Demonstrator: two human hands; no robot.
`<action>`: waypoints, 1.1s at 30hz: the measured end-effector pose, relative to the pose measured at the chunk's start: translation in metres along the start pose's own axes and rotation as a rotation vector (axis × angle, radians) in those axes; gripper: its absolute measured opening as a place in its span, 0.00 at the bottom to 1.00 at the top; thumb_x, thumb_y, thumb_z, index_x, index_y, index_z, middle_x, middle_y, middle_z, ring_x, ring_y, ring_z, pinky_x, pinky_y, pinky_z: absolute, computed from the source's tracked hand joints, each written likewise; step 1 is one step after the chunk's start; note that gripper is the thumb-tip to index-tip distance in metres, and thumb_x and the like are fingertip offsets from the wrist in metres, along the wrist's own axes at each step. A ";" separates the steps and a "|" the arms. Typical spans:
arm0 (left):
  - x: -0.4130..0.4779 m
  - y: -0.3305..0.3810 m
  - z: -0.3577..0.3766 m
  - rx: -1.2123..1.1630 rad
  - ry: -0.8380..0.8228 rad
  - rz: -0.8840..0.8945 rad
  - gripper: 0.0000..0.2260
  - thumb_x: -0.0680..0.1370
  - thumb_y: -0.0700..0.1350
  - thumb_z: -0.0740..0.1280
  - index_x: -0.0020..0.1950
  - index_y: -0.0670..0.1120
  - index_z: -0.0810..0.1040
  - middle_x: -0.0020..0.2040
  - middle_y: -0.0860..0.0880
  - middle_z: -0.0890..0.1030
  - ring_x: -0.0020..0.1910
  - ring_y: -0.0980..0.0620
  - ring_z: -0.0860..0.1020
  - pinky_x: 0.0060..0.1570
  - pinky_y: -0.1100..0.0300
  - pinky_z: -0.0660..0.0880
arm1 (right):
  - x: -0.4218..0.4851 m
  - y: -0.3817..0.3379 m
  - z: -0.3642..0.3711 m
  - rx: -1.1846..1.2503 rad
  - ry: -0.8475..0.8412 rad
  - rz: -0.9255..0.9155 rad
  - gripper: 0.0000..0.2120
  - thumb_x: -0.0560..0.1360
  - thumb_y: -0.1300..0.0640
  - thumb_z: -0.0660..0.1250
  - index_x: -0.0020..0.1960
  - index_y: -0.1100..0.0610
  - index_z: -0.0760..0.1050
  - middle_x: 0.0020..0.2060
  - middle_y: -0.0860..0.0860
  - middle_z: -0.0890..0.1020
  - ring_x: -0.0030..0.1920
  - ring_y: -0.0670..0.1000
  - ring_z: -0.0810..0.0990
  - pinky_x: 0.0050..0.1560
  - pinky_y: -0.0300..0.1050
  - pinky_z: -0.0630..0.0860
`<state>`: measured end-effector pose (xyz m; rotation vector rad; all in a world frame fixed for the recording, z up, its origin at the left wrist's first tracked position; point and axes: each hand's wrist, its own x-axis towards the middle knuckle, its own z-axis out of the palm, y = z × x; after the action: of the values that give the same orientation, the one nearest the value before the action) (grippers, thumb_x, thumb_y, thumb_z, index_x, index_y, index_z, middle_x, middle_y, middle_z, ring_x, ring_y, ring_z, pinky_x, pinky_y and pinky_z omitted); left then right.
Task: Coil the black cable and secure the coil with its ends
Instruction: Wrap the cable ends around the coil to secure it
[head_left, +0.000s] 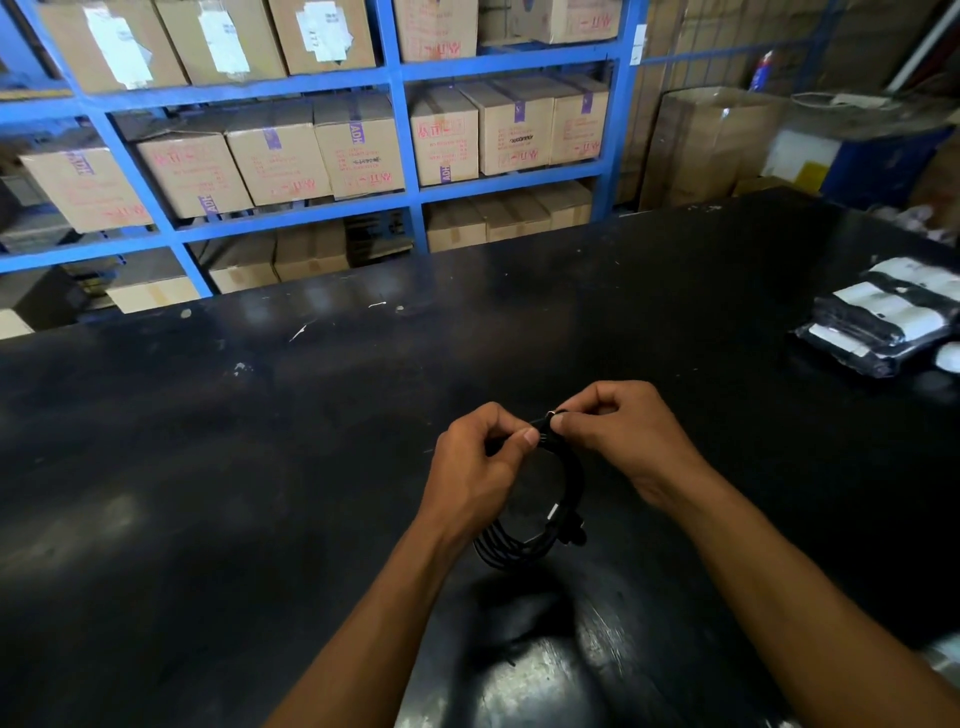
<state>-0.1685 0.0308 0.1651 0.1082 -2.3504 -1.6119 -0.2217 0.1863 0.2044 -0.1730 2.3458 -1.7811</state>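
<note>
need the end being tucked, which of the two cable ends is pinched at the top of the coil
The silver-tipped end, pinched between the left hand and right hand atop the black cable coil. The other end hangs free at the coil's lower right.

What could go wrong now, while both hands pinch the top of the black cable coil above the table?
1. The left hand and right hand grip the coil only at its top; the loops hanging below could spring apart if a pinch slips.
2. The metal-tipped end looks short, so its wrap may come undone.
3. On the black table, a dropped cable would be hard to see.
</note>
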 end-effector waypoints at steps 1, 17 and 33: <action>0.001 0.001 -0.001 -0.002 0.005 0.000 0.05 0.76 0.43 0.72 0.40 0.50 0.80 0.39 0.52 0.84 0.40 0.57 0.82 0.40 0.61 0.78 | 0.000 -0.001 0.000 0.026 -0.008 0.011 0.05 0.69 0.67 0.74 0.44 0.64 0.81 0.40 0.58 0.85 0.41 0.55 0.85 0.44 0.44 0.82; 0.001 0.008 -0.006 -0.114 0.078 -0.076 0.07 0.75 0.41 0.72 0.38 0.50 0.81 0.38 0.52 0.85 0.41 0.56 0.83 0.43 0.60 0.77 | 0.004 0.003 0.015 -0.155 0.042 -0.088 0.05 0.73 0.54 0.72 0.39 0.53 0.83 0.33 0.51 0.84 0.34 0.44 0.79 0.40 0.46 0.76; -0.003 -0.012 -0.016 -0.269 0.229 -0.162 0.06 0.77 0.39 0.70 0.40 0.45 0.81 0.28 0.56 0.81 0.29 0.63 0.77 0.32 0.67 0.73 | 0.018 0.005 0.040 0.024 -0.022 0.099 0.20 0.77 0.43 0.62 0.36 0.56 0.79 0.35 0.52 0.83 0.37 0.51 0.81 0.43 0.49 0.76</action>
<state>-0.1630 0.0127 0.1583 0.4116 -1.9791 -1.8649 -0.2303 0.1464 0.1879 -0.0716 2.2744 -1.7516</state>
